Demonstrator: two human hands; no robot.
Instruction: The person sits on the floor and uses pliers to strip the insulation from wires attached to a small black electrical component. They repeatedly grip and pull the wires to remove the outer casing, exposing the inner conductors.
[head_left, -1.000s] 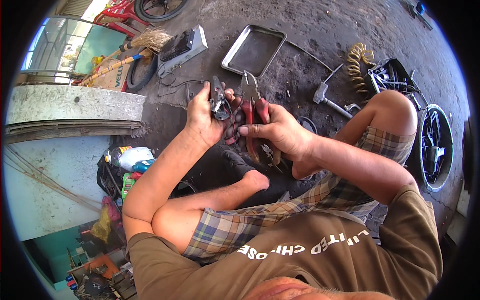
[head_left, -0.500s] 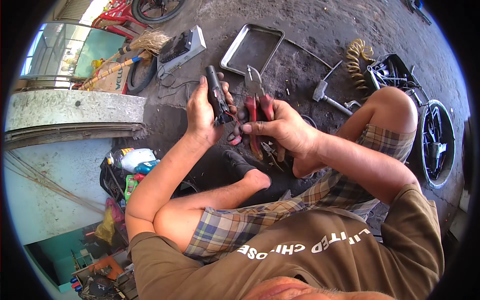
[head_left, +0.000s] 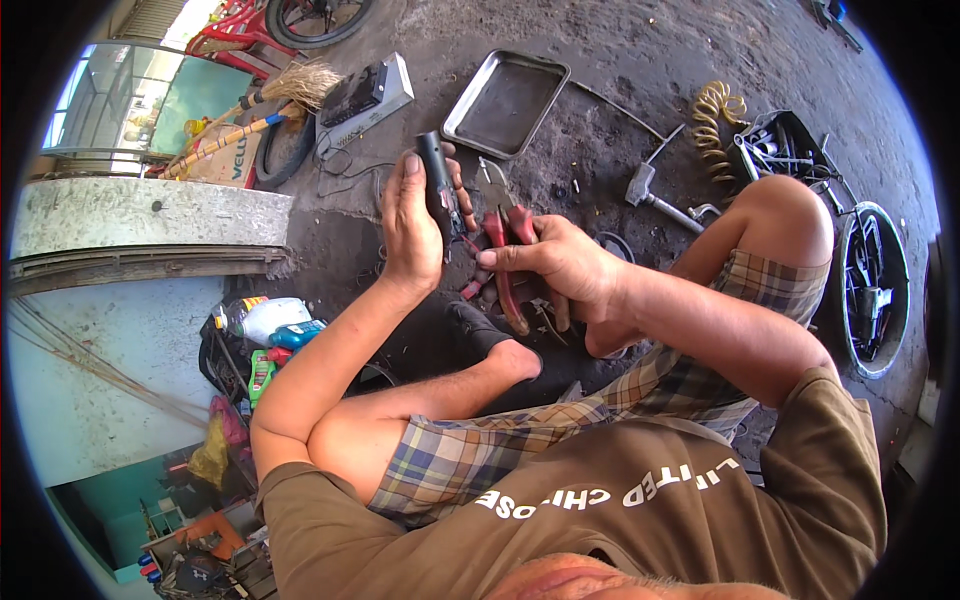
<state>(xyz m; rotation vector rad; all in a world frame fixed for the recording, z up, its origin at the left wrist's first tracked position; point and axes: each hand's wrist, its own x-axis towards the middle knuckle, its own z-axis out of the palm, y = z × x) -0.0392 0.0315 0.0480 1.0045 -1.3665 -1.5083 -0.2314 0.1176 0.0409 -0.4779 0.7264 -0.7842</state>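
Observation:
My left hand (head_left: 408, 225) is closed around a black tube-shaped part (head_left: 431, 160), held tilted with its round end pointing away from me. Thin red wire shows at its near, open end. In my right hand (head_left: 570, 262) is a pair of red-handled pliers (head_left: 521, 228), jaws upward, close beside the tube. My right thumb and fingertips meet near the wire; whether they pinch it I cannot tell. Below the handles, another small metal hand tool (head_left: 548, 318) lies on the ground, partly hidden.
Beyond my hands is a metal tray (head_left: 510, 105). A hammer (head_left: 640, 184), a coiled yellow hose (head_left: 712, 120) and a round tub of parts (head_left: 885, 330) are to the right. Bottles (head_left: 275, 318) stand at left, with a grey box (head_left: 390, 98) and brooms (head_left: 300, 85) farther back.
My left hand has turned the tube more upright, its fingers straighter. The pliers have shifted slightly down and left in my right hand.

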